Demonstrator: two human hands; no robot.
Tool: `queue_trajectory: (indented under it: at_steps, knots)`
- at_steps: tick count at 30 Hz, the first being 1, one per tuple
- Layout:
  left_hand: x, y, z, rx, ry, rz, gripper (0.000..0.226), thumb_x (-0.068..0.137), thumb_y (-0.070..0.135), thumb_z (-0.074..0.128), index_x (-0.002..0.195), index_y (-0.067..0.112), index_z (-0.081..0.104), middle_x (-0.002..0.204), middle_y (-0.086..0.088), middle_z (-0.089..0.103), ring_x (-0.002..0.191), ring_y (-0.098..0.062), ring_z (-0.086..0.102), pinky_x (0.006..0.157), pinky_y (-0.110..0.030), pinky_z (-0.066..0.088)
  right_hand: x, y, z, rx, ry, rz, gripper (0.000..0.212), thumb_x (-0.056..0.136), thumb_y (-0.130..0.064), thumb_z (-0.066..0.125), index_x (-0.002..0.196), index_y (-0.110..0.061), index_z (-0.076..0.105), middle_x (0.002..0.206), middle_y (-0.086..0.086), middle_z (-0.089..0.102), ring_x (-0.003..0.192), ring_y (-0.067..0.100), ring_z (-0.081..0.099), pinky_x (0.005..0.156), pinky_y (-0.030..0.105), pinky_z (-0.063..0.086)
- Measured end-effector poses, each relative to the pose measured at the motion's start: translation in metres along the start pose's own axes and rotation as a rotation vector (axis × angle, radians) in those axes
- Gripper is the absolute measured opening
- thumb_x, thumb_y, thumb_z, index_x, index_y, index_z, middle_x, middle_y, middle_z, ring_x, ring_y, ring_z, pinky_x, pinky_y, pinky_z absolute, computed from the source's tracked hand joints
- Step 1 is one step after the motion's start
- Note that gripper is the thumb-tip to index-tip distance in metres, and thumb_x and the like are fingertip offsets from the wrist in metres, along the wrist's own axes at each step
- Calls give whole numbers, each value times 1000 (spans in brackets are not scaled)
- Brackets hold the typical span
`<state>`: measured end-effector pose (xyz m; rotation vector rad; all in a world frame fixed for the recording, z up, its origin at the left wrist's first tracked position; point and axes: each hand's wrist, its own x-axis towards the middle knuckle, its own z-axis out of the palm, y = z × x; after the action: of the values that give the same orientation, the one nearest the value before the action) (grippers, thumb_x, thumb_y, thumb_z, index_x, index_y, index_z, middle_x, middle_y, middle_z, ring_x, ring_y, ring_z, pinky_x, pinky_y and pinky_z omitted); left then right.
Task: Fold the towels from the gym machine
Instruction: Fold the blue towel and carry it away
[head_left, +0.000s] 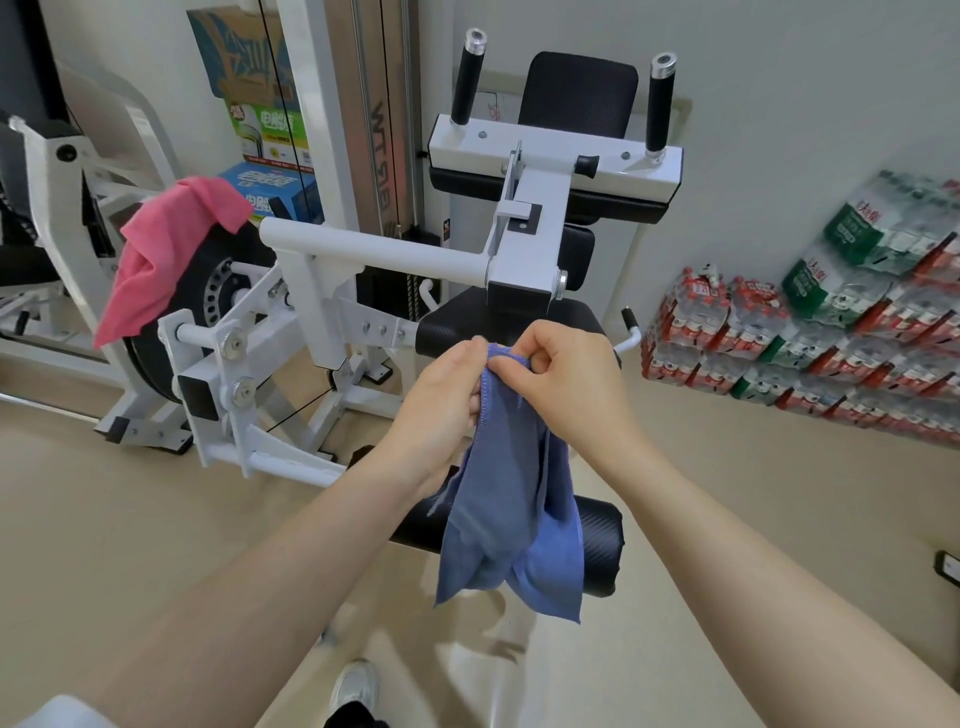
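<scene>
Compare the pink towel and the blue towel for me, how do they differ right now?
The pink towel is draped over the gym machine's black wheel; the blue towel hangs in the air, pinched at its top edge by the left hand and right hand. The pink towel lies untouched; the blue towel is being handled. Both are bunched, neither folded yet.

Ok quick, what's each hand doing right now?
Left hand: closed, pinching the blue towel near its top edge.
Right hand: closed, pinching the same towel.
</scene>
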<state>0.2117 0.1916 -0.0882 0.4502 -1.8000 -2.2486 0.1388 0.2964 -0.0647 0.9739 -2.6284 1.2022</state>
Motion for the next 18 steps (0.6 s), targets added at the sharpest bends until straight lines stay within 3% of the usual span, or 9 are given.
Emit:
queue_trajectory:
  at_steps: [2, 5, 8, 11, 14, 16, 18]
  knots:
    - [0, 2, -1, 58, -30, 35, 19, 96, 29, 47, 98, 21, 65, 97, -5, 72, 88, -14, 67, 78, -30, 52, 0, 2, 1, 15, 53, 15, 32, 78, -37, 68, 57, -26, 46, 49, -10, 45, 55, 8, 44, 60, 36, 48]
    - [-1, 8, -3, 105, -54, 75, 10, 94, 20, 52, 95, 19, 62, 89, -2, 71, 78, -8, 67, 65, -19, 50, 2, 9, 0, 112, 53, 23, 36, 74, -35, 73, 53, -25, 46, 57, -11, 45, 56, 6, 42, 58, 28, 40]
    - [2, 12, -7, 191, 21, 109, 15, 95, 18, 50, 91, 18, 64, 87, -2, 68, 79, -9, 63, 66, -20, 49, 4, 18, -1, 325, -20, 42, 30, 79, -27, 71, 54, -26, 54, 83, -13, 52, 77, 1, 50, 71, 18, 39]
    - [12, 18, -15, 103, 199, 95, 20, 96, 20, 48, 83, 19, 63, 90, -6, 67, 85, -18, 61, 75, -32, 50, -3, 35, 6, 442, -184, 92, 24, 82, -19, 68, 60, -25, 63, 109, -9, 54, 100, -1, 51, 85, 19, 37]
    - [20, 27, -20, -4, 221, 102, 21, 98, 20, 44, 90, 16, 62, 98, -10, 68, 92, -21, 63, 86, -37, 51, -16, 52, 25, 423, -467, 40, 13, 81, -19, 70, 75, -30, 65, 124, -5, 49, 112, -1, 47, 94, 18, 36]
    - [20, 35, -19, -58, 206, 117, 22, 99, 18, 41, 94, 13, 62, 97, -8, 68, 90, -17, 65, 83, -30, 52, -21, 61, 39, 321, -598, -7, 13, 81, -25, 70, 90, -33, 64, 125, -5, 48, 114, 2, 43, 95, 14, 37]
    - [17, 42, -18, -152, 193, 134, 23, 100, 17, 40, 94, 12, 61, 94, -6, 68, 86, -14, 66, 79, -26, 54, -23, 71, 51, 145, -653, 5, 11, 80, -30, 69, 89, -26, 65, 108, -4, 53, 104, 9, 43, 82, 15, 40]
